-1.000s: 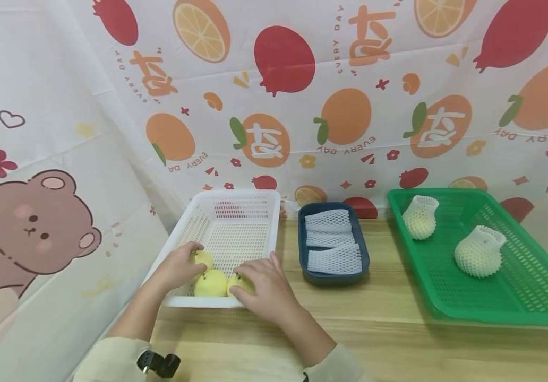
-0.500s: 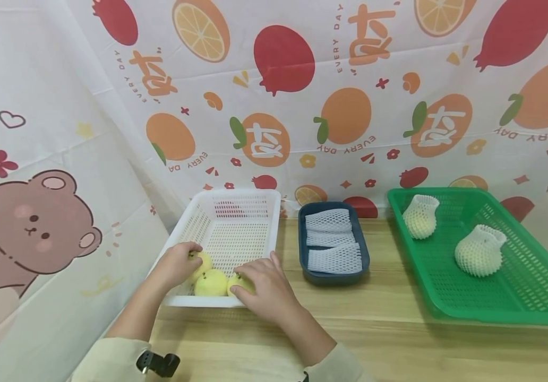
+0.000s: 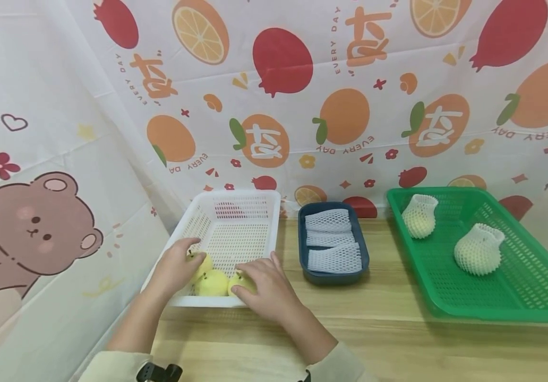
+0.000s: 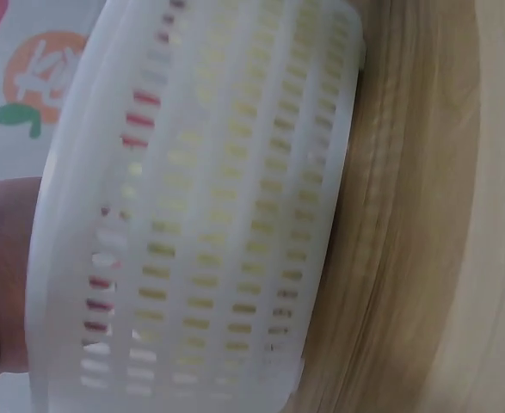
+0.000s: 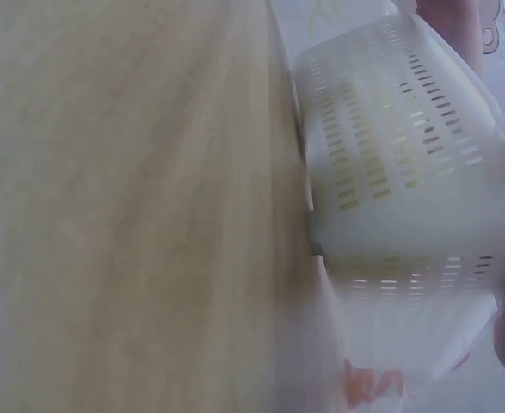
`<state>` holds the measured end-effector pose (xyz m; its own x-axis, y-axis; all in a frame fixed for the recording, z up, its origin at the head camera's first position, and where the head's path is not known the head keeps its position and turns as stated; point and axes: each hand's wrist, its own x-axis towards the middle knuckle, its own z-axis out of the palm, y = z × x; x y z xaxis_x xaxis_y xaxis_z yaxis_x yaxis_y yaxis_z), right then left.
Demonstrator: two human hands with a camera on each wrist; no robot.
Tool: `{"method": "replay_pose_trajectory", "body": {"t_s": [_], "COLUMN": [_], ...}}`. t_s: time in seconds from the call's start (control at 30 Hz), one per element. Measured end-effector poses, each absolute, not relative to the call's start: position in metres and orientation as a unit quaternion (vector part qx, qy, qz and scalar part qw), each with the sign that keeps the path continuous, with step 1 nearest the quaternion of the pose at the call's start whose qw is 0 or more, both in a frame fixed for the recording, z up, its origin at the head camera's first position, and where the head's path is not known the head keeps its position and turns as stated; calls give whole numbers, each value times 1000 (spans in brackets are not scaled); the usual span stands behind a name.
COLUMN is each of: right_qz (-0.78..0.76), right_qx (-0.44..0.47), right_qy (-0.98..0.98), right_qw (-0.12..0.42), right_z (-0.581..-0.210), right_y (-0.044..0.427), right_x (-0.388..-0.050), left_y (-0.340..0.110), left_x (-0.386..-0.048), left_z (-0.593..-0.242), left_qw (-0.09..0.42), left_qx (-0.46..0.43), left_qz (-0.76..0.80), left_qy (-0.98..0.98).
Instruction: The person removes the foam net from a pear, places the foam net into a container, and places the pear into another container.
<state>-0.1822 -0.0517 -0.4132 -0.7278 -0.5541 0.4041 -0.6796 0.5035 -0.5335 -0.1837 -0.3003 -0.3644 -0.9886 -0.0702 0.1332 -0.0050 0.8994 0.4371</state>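
Three items stand recorded at the 6 o'clock end of the white basket (image 3: 236,236): the middle fruit (image 3: 213,285), left fruit (image 3: 205,263) and right fruit (image 3: 242,282), all yellow. Taking the middle fruit as centre, with 12 at the far side, the left fruit lies at 11 o'clock and the right fruit at 3. The left hand (image 3: 173,269), at 10 o'clock, has thumb and forefinger curled round the left fruit. The right hand (image 3: 270,287), at 3 o'clock, holds the right fruit between thumb and fingers. The middle fruit lies between the two hands. In both wrist views the grips cannot be made out. On the counter (image 3: 374,345), at the white basket's 3 o'clock, stands the tray (image 3: 335,278) bearing nets (image 3: 335,258).
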Motion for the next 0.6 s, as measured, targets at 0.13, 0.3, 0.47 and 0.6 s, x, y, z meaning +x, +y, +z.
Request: {"method": "replay_pose_trajectory", "body": {"t_s": [0.13, 0.3, 0.47, 0.6], "right_qz": [388, 412, 404, 401], "right_qx": [365, 350, 325, 300], "right_qy": [-842, -835, -844, -850], "right_qw": [84, 103, 138, 164], "right_z": [-416, -417, -416, -411], "right_y": [-42, -19, 13, 40], "right_x": [-188, -195, -200, -199], "left_y": [-287, -261, -225, -193], "left_x": [-176, -168, -162, -155], "left_z": [-361, -354, -353, -357], "left_qw": [139, 203, 241, 256], "left_qx": [4, -20, -80, -143], "left_qz": [-237, -265, -262, -252], "left_qy": [-962, -943, -931, -922]}}
